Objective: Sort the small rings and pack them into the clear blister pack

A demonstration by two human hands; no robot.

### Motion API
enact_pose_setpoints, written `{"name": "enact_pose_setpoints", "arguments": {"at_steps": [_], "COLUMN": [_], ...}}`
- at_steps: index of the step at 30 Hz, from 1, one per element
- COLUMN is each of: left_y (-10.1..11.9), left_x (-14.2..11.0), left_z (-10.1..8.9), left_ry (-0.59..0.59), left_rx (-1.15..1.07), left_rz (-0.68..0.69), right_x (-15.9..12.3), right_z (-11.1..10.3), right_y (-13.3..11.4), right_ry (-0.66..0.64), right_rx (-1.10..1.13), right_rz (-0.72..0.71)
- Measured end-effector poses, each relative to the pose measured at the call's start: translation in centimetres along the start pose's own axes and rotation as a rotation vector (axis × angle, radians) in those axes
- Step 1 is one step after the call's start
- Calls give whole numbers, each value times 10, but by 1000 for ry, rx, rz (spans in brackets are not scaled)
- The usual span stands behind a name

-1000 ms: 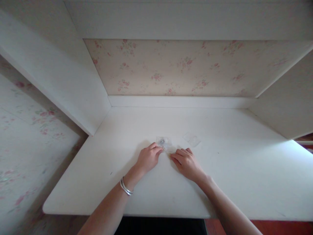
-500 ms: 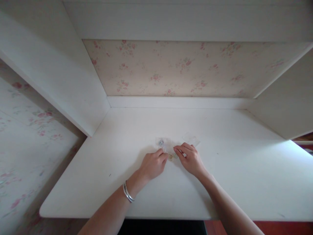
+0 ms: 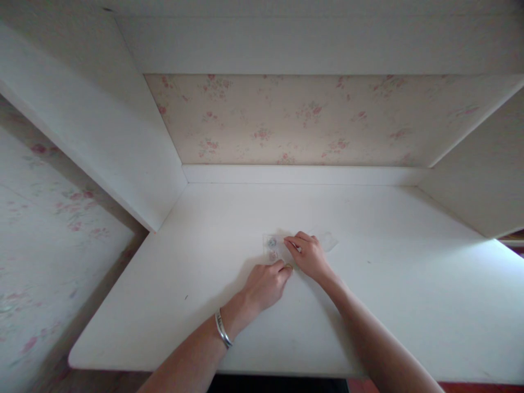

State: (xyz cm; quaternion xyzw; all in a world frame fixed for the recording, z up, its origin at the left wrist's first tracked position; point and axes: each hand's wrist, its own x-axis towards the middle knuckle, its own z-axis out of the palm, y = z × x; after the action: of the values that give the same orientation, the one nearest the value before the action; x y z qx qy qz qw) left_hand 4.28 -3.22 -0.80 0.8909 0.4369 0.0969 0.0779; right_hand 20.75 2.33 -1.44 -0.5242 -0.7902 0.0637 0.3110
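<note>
My left hand [image 3: 265,284], with a silver bangle [image 3: 223,328] at its wrist, is closed, its fingertips pinched at a small yellowish ring-shaped thing [image 3: 289,267]. Just above and to the right, my right hand [image 3: 310,255] pinches thumb and fingers together at the right side of a small clear plastic bag [image 3: 267,244]. Within the bag's outline show a small bluish round thing [image 3: 272,242] and a paler pinkish one [image 3: 273,255], too small to name. Another clear plastic piece [image 3: 328,241] lies behind my right hand, partly covered by it.
The white desk [image 3: 184,240] has a raised back strip [image 3: 307,174] and side panels at left [image 3: 94,120] and right [image 3: 483,164]. A tiny dark scrap [image 3: 186,297] lies left of my hands. The front edge runs beneath my forearms.
My left hand has shifted slightly right and down, covering more of the yellowish thing. The right hand has moved left over the bag. The pinkish thing is now uncovered. The view has shifted slightly.
</note>
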Motion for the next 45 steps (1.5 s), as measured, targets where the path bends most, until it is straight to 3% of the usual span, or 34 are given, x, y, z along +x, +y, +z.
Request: {"name": "enact_pose_setpoints", "arguments": {"at_steps": [7,15,21,29,41,45], "left_y": [-1,-4,-6,-12,-21,-23], "left_x": [-1,-1,0,6,52,55], "left_z": [1,2,2,-7,-22,-23], "left_ry": [-4,56,180,282,197,177], "left_rx": [5,-74,-233,-252,-47,14], "left_rz": [20,-5,-64,-129,-237,-250], "right_x": [-10,-28,-29,-34,-36,-35], "right_z": [-14,-20,-27,-37,-35,-36], "right_y": [10,20,17,2,-2,-3], "right_ry": [109,79,39,-242,-312,-314], "right_rx": [129,180,150,81,-47,-40], "right_rz": [106,172,46,-206,-288,-288]}}
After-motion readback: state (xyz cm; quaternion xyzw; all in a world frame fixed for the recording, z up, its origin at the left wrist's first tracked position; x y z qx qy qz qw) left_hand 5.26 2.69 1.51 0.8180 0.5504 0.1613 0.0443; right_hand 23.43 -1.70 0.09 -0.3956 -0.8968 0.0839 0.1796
